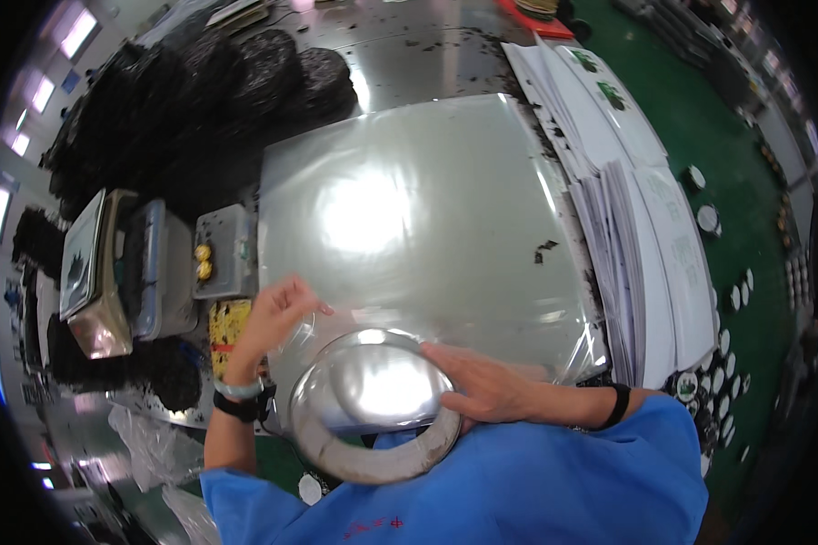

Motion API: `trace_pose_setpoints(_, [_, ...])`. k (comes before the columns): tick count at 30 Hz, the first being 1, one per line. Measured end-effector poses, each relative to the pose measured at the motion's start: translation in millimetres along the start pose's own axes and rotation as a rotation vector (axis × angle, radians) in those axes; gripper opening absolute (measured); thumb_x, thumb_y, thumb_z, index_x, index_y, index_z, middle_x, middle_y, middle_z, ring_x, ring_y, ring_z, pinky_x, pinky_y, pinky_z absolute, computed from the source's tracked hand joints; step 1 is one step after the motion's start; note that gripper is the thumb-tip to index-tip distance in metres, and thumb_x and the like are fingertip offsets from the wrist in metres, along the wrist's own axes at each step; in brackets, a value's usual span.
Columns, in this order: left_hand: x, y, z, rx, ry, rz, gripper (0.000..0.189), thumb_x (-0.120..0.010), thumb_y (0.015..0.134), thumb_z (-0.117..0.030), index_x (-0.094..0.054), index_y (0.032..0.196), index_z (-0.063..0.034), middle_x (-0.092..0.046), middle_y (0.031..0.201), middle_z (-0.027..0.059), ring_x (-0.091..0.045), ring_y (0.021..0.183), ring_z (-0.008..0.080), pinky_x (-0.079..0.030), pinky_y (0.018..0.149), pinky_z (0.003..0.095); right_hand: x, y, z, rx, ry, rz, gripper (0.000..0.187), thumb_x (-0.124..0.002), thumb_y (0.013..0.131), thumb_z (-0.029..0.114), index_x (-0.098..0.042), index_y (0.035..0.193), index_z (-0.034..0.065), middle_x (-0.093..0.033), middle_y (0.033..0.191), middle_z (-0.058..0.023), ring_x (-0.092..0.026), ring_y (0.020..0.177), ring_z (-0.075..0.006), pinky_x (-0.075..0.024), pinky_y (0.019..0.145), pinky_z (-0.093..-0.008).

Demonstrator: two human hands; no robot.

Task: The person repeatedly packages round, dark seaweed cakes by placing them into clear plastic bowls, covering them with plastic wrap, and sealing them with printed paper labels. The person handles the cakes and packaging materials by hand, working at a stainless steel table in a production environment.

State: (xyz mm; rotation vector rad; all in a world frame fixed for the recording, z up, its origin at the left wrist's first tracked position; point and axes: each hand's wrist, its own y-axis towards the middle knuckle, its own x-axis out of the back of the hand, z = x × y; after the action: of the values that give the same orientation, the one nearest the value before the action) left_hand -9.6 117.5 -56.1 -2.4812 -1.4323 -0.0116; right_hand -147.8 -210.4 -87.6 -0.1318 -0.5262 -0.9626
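Note:
A round metal ring with a wide opening stands near the front edge of the table, close to my blue shirt. My right hand rests on the ring's right side, its fingers along the rim. My left hand is raised to the upper left of the ring, apart from it, with fingers bent; whether it holds anything small is unclear. Under both hands lies a large stack of clear plastic sheets, shiny with reflected light. A small dark scrap lies on the sheets at the right.
Dark, flattened round piles stand at the upper left. A weighing scale, a lidded plastic bin, a clear box with yellow balls and a yellow packet are at the left. White printed bags line the right edge.

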Motion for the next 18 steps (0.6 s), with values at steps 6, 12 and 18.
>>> trace_pose_setpoints(6, [14.2, -17.9, -54.1, 0.132, -0.208, 0.469, 0.012, -0.069, 0.091, -0.011, -0.062, 0.092, -0.0017, -0.072, 0.083, 0.0077, -0.070, 0.081, 0.0158, -0.053, 0.075, 0.0273, 33.6, 38.1, -69.9, -0.064, -0.400, -0.291, 0.096, -0.086, 0.070, 0.021, -0.033, 0.149, 0.0063, -0.028, 0.152, -0.0320, -0.055, 0.117, -0.0444, -0.0518, 0.093, -0.0452])
trace_pose_setpoints(12, [-29.1, -23.3, 11.1, 0.072, 0.459, 0.506, 0.026, -0.077, 0.086, -0.024, -0.068, 0.098, -0.0035, -0.071, 0.090, 0.0034, -0.068, 0.082, 0.0185, -0.053, 0.080, 0.0307, 23.2, 21.4, -59.4, -0.177, -0.603, -0.052, 0.103, -0.082, 0.074, 0.031, -0.023, 0.156, 0.0090, -0.021, 0.155, -0.0309, -0.036, 0.141, -0.0401, -0.0399, 0.109, -0.0454])
trace_pose_setpoints(18, [-40.5, -44.9, 48.6, 0.043, 0.340, 0.482, 0.027, -0.075, 0.086, -0.024, -0.068, 0.103, -0.0038, -0.066, 0.099, 0.0084, -0.065, 0.084, 0.0211, -0.054, 0.077, 0.0328, 51.7, -8.8, 24.1, -0.173, 0.234, 0.298, 0.066, -0.066, 0.091, 0.032, -0.040, 0.147, 0.0085, -0.040, 0.149, -0.0184, -0.040, 0.139, -0.0319, -0.0282, 0.116, -0.0473])
